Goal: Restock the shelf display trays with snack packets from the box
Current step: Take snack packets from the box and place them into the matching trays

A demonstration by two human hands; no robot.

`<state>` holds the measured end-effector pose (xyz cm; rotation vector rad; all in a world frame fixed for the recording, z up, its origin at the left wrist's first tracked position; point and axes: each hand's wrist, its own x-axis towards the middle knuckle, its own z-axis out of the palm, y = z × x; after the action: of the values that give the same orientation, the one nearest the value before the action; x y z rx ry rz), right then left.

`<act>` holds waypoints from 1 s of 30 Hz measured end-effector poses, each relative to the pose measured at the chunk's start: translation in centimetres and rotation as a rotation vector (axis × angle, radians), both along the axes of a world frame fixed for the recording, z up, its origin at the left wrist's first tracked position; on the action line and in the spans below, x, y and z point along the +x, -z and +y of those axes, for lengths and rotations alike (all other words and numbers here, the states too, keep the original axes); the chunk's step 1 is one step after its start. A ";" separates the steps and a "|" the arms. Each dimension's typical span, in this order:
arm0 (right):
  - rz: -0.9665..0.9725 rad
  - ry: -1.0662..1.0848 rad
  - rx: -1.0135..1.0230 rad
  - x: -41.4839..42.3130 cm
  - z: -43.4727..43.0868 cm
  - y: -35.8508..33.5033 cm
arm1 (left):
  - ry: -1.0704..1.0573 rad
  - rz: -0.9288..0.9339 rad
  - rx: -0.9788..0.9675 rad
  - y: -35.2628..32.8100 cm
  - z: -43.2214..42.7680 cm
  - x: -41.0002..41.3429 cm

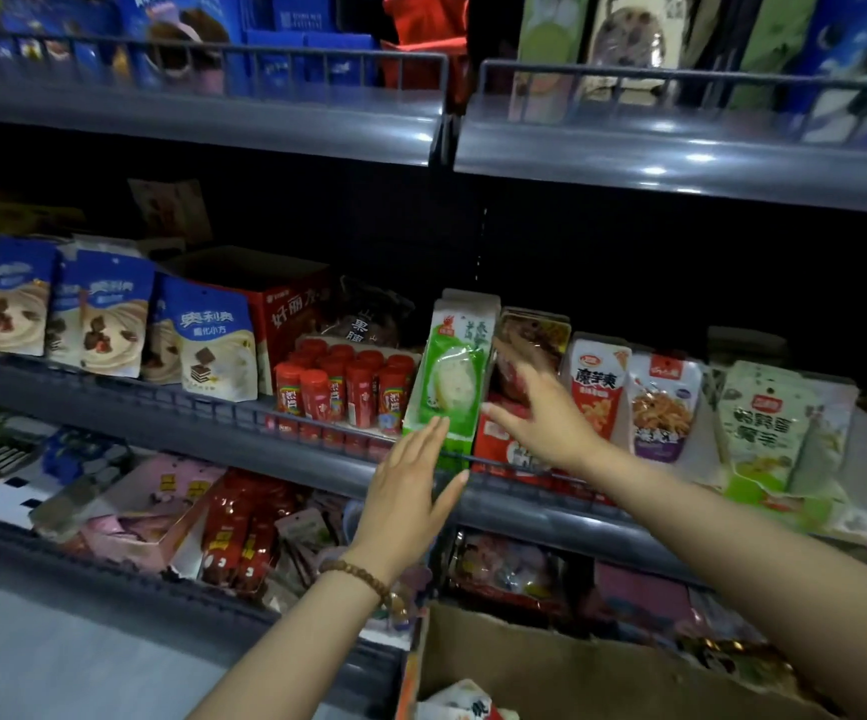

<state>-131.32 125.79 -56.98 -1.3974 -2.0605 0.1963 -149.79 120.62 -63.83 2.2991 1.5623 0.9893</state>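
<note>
A green and white snack packet tray (pixel 452 371) stands on the middle shelf. To its right sits a red display tray (pixel 499 439) with dark red-brown packets (pixel 532 337) standing in it. My left hand (pixel 410 491) is flat with straight fingers, its fingertips near the bottom of the green tray. My right hand (pixel 540 413) has spread fingers in front of the red tray and holds nothing; it looks blurred. The open cardboard box (pixel 551 662) is at the bottom, with a white and red packet (pixel 465 704) showing inside.
Red canisters (pixel 348 381) stand left of the green tray, blue and white pouches (pixel 213 340) further left. Orange, purple and green packets (pixel 764 423) fill the shelf to the right. The grey wire shelf rail (pixel 213 413) runs in front. A lower shelf holds mixed red packets (pixel 244 527).
</note>
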 end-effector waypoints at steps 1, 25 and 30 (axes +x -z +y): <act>-0.037 -0.012 -0.016 0.8 -1.6 0.4 | 0.010 0.008 -0.003 0.3 -1.0 0.6; 0.018 0.036 -1.101 18.2 -24.0 23.0 | 0.226 0.358 -0.561 16.6 -16.4 10.9; 0.197 0.018 -0.944 18.6 -24.1 22.8 | 0.293 0.178 -0.741 15.8 -17.3 12.4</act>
<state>-112.72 101.69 -79.78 -1.7995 -1.8323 1.3745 -137.36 103.33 -79.64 2.0064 1.2878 0.0914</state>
